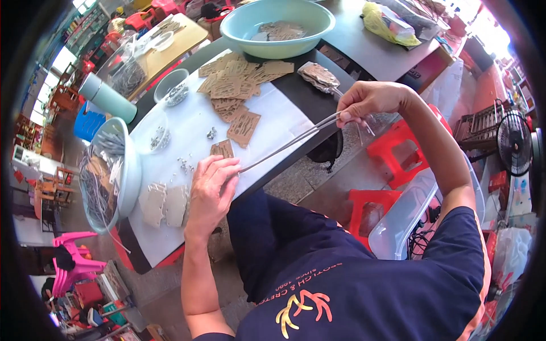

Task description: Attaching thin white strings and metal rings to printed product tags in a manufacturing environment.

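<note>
A doubled grey cord (290,141) runs taut and slanting between my two hands, over the table's near edge. At its lower end my left hand (213,190) is closed on it, close above the white sheet. My right hand (372,105), raised at the right, pinches the other end, and loose cord ends hang below its fingers. Just beyond my left fingertips lies a brown cardboard tag (222,149); another tag (244,128) and a heap of tags (230,85) lie farther back. Pale grey tags (165,204) rest left of my left hand.
Small metal pieces lie loose and in two clear cups (172,87). A bowl of cords (122,187) stands at the left, beside a pale green bottle (108,98). A large basin (277,28) stands at the back. Red stools (401,150) and a clear plastic tub (398,221) are at my right.
</note>
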Demonstrator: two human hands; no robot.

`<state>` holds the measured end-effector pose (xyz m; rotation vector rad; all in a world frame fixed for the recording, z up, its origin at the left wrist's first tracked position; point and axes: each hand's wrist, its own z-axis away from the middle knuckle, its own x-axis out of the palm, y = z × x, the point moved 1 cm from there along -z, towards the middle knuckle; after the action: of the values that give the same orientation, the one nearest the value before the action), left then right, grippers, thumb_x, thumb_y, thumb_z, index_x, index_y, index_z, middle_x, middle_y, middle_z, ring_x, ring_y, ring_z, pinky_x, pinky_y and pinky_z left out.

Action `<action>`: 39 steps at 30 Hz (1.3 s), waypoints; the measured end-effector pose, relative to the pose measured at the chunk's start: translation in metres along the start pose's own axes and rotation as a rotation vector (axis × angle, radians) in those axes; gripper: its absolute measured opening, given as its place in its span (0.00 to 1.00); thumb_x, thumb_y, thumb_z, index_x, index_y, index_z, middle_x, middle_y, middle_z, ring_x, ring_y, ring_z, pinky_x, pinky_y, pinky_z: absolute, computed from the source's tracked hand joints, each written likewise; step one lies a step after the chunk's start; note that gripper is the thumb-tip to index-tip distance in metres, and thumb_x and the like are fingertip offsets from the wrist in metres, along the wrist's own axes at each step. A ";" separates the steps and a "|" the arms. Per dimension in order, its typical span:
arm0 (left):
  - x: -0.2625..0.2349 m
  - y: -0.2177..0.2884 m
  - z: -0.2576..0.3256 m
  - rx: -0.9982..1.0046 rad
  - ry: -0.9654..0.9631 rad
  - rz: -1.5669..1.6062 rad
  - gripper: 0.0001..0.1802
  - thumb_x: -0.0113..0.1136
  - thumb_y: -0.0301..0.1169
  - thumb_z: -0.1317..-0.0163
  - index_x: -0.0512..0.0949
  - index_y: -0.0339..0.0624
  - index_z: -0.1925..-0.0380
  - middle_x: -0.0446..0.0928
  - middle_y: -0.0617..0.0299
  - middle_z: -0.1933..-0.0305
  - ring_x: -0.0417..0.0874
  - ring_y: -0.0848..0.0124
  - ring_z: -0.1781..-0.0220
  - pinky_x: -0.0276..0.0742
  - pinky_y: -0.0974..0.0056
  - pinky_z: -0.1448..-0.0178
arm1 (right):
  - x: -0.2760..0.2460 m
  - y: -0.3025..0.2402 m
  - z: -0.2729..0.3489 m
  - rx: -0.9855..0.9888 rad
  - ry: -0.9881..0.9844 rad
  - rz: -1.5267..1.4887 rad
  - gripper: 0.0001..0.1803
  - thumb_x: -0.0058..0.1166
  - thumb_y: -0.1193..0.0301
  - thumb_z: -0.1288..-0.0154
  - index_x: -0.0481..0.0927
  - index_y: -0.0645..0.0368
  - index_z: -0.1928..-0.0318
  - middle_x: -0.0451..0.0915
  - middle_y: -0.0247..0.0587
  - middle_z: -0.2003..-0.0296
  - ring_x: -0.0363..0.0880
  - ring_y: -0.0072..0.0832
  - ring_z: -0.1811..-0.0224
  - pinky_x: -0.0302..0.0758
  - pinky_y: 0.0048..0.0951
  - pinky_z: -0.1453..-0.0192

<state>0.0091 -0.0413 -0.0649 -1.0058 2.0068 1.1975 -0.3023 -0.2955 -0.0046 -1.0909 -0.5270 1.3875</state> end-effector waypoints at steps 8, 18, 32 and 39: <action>0.002 0.000 -0.002 -0.021 0.030 -0.021 0.13 0.65 0.19 0.42 0.81 0.40 0.56 0.83 0.60 0.47 0.76 0.55 0.41 0.72 0.54 0.34 | -0.020 -0.001 0.009 -0.044 0.220 0.002 0.16 0.66 0.59 0.33 0.89 0.59 0.57 0.80 0.23 0.73 0.75 0.12 0.70 0.74 0.18 0.66; 0.000 0.002 0.007 -0.025 0.037 -0.022 0.14 0.64 0.20 0.42 0.81 0.40 0.55 0.82 0.59 0.46 0.76 0.53 0.39 0.72 0.53 0.33 | 0.022 -0.024 -0.032 -0.618 0.434 -0.860 0.12 0.63 0.70 0.31 0.82 0.62 0.52 0.82 0.34 0.67 0.80 0.22 0.66 0.83 0.32 0.53; 0.004 0.001 0.003 -0.003 0.054 -0.022 0.14 0.64 0.19 0.43 0.81 0.39 0.55 0.82 0.59 0.46 0.76 0.53 0.39 0.72 0.53 0.34 | 0.074 -0.051 -0.072 -1.087 0.578 -0.998 0.14 0.53 0.58 0.23 0.80 0.55 0.57 0.85 0.49 0.53 0.74 0.16 0.76 0.72 0.21 0.71; 0.007 -0.001 0.004 -0.031 0.061 -0.035 0.14 0.65 0.19 0.43 0.81 0.40 0.55 0.82 0.60 0.47 0.76 0.54 0.40 0.71 0.53 0.34 | 0.079 -0.057 -0.086 -1.124 0.644 -1.387 0.12 0.53 0.71 0.23 0.77 0.64 0.46 0.84 0.47 0.55 0.86 0.28 0.60 0.86 0.29 0.52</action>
<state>0.0063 -0.0399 -0.0722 -1.1003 2.0148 1.1965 -0.1870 -0.2375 -0.0180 -1.4145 -1.2683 -0.5926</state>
